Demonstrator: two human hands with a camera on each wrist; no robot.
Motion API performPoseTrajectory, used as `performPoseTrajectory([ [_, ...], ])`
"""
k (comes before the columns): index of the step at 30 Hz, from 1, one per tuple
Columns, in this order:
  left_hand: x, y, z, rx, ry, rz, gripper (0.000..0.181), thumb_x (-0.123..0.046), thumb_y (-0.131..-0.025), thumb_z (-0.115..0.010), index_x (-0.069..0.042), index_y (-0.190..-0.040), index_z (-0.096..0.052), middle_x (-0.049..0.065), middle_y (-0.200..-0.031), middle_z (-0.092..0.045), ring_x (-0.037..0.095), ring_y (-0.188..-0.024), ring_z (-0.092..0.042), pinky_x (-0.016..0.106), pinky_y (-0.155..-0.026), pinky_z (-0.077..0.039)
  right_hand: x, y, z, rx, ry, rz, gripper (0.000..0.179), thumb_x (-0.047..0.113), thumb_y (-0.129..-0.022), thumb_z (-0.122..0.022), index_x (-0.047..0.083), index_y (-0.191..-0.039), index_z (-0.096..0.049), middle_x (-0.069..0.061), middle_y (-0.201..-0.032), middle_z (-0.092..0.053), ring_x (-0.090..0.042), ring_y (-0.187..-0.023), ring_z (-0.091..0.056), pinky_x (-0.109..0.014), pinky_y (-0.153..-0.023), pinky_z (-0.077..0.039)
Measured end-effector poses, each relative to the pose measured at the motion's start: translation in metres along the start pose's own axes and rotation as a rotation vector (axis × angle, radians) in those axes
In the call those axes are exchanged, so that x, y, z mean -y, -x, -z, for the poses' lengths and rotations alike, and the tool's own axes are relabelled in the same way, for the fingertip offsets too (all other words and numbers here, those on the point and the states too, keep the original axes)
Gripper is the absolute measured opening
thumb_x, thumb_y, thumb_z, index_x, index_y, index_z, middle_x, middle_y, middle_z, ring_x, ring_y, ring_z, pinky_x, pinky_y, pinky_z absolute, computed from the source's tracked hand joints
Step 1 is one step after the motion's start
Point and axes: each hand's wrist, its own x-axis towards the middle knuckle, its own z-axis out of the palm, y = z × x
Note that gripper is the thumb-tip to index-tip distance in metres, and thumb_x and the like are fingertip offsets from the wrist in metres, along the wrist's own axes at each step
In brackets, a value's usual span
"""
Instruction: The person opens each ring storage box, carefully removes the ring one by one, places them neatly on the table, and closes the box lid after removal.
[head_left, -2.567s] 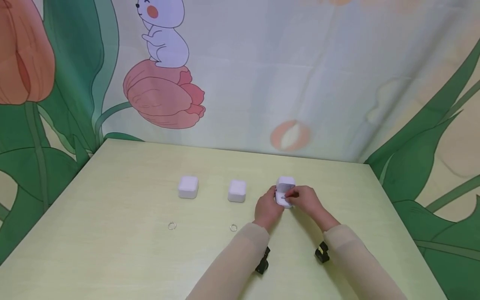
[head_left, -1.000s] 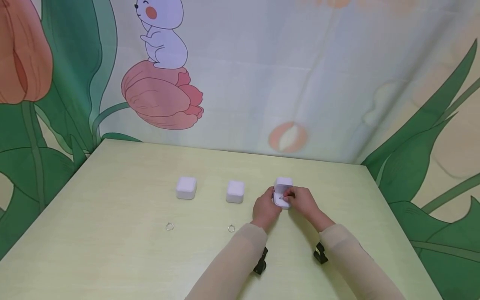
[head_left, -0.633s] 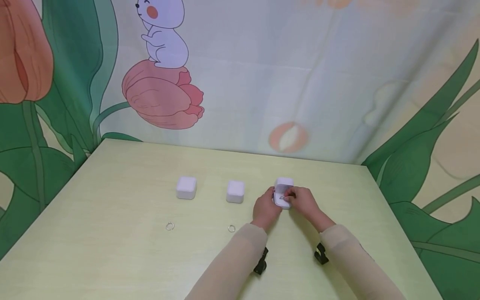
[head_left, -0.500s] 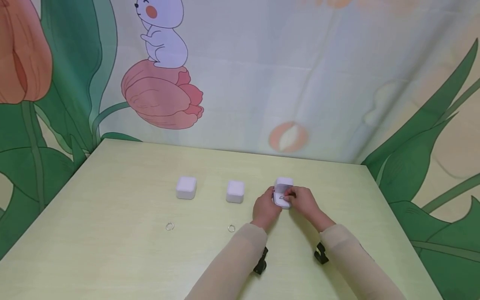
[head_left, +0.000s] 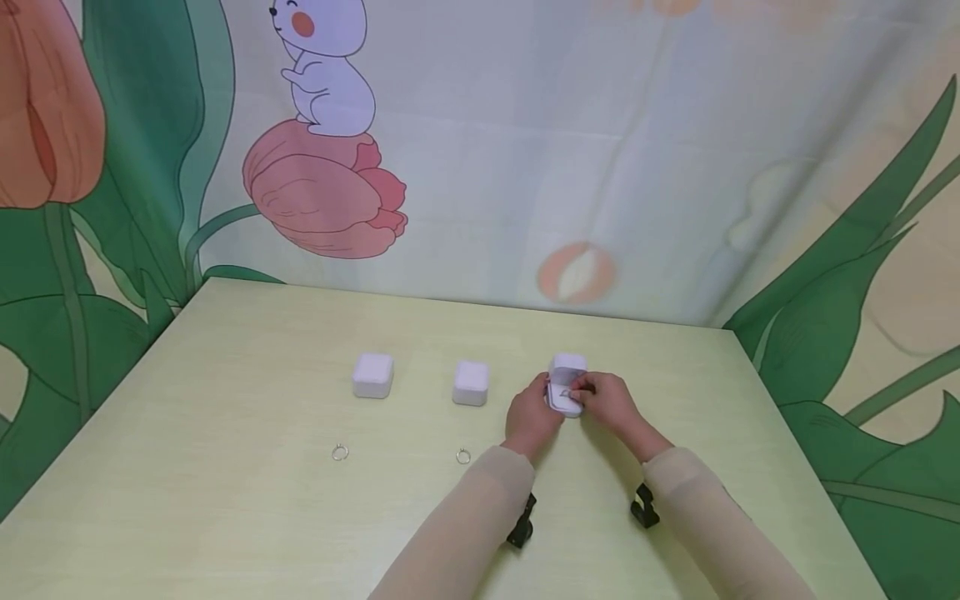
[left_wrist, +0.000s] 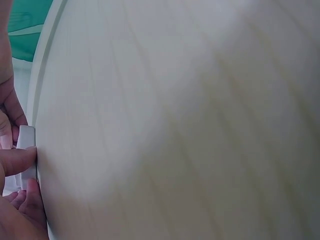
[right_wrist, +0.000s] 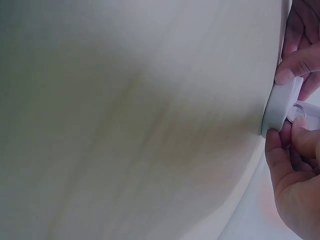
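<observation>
A small white ring box [head_left: 567,364] stands on the table with its lid raised. My left hand [head_left: 531,419] grips the box from its left side; in the left wrist view the thumb and fingers lie on the box's base [left_wrist: 27,137]. From the right, my right hand [head_left: 611,403] reaches into the box, thumb and finger pinching a silver ring [right_wrist: 302,111]. That ring stands upright at the cushion in the right wrist view. How deep it sits in the slot is hidden by the fingers.
Two closed white ring boxes, a left one [head_left: 372,375] and a middle one [head_left: 471,383], stand in line with the raised one. Nearer me lie two silver rings, one at left [head_left: 340,452] and one in the middle [head_left: 463,456]. A printed curtain [head_left: 480,167] hangs behind the table [head_left: 225,500].
The head view has shifted slightly. My right fingertips have moved a little at the ring inside the box. My left hand keeps its grip, and the other boxes and rings lie as before.
</observation>
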Motion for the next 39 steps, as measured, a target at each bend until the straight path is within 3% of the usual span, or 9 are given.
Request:
performPoseTrajectory([
  [13, 0.0036, -0.0057, -0.0025, -0.001, -0.027, 0.022, 0.055, -0.009, -0.088, -0.072, -0.006, -0.141, -0.059, 0.013, -0.134, -0.071, 0.035, -0.122, -0.068, 0.047, -0.104, -0.055, 0.0052, -0.0021, 0.0004, 0.026, 0.028, 0.025, 0.009, 0.000, -0.095, -0.066, -0.008, -0.092, -0.068, -0.021, -0.090, -0.072, -0.022, -0.078, -0.060, -0.026, -0.069, -0.047],
  [22, 0.0034, -0.0037, -0.0024, 0.019, -0.008, 0.013, 0.049, -0.014, -0.092, -0.070, -0.006, -0.140, -0.059, 0.014, -0.135, -0.070, 0.034, -0.124, -0.067, 0.047, -0.105, -0.054, 0.0072, 0.0014, 0.0022, 0.035, -0.012, -0.024, 0.015, 0.004, -0.095, -0.067, -0.010, -0.096, -0.072, -0.024, -0.094, -0.074, -0.019, -0.076, -0.059, -0.023, -0.064, -0.046],
  [32, 0.0053, -0.0066, -0.0035, 0.008, -0.016, 0.014, 0.052, -0.011, -0.089, -0.071, -0.007, -0.140, -0.060, 0.013, -0.133, -0.071, 0.035, -0.121, -0.068, 0.047, -0.104, -0.055, 0.0085, -0.0014, 0.0010, 0.021, 0.069, 0.054, 0.012, 0.002, -0.094, -0.067, -0.009, -0.092, -0.071, -0.022, -0.090, -0.074, -0.021, -0.076, -0.060, -0.024, -0.066, -0.046],
  [39, 0.0066, -0.0059, -0.0052, 0.007, -0.011, 0.006, 0.053, -0.009, -0.087, -0.072, -0.008, -0.139, -0.060, 0.013, -0.133, -0.071, 0.035, -0.121, -0.069, 0.047, -0.103, -0.056, 0.0072, 0.0003, 0.0004, 0.018, 0.082, 0.036, 0.011, 0.001, -0.095, -0.065, -0.008, -0.093, -0.070, -0.021, -0.090, -0.073, -0.022, -0.077, -0.061, -0.025, -0.067, -0.047],
])
